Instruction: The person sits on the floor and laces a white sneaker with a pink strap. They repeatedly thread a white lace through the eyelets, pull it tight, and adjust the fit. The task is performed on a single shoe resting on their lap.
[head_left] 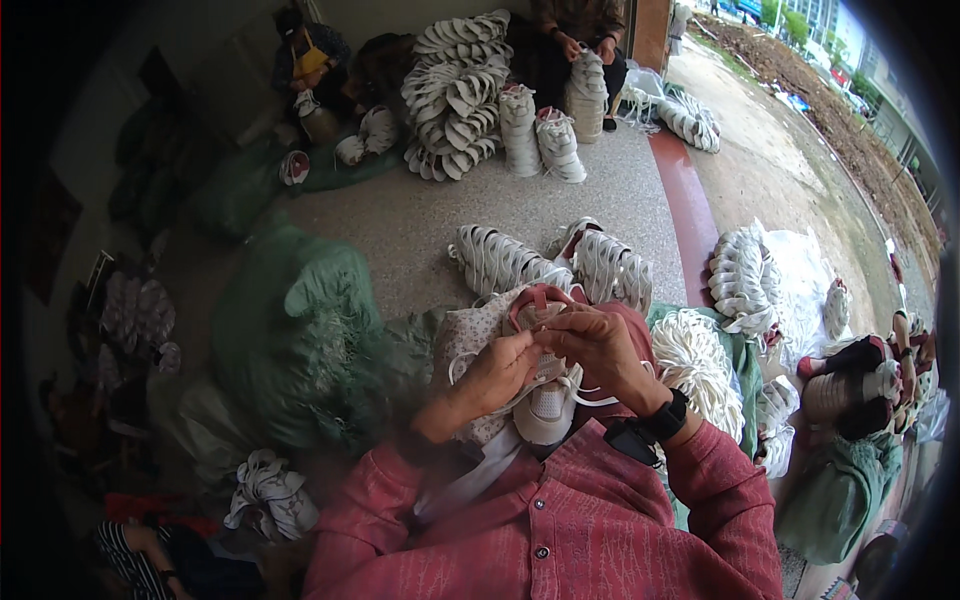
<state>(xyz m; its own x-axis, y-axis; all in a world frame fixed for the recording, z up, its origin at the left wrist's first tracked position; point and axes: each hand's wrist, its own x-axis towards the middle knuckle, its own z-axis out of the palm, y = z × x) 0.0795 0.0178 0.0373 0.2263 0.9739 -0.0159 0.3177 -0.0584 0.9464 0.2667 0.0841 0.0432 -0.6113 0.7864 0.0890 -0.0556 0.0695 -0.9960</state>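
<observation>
A white shoe upper (545, 412) with a pinkish-red lining lies on my lap, its perforated toe toward my body. Over its throat, my left hand (488, 378) and my right hand (606, 352) meet fingertip to fingertip. Both hands are closed in a pinch at the white shoelace (598, 402), whose loose parts loop out on either side of the upper. The exact spot pinched is mostly hidden by the fingers. Beneath the left hand is a pale patterned cloth (462, 335). Just beyond the hands lie two rows of nested white uppers (505, 260), also laced.
A green sack (300, 320) bulges at left. A bundle of white laces (698, 365) lies at right, with more stacked uppers (745, 280) behind it. Across the speckled floor (400, 225), other people sit near tall upper stacks (455, 100). Another person's arm shows lower left.
</observation>
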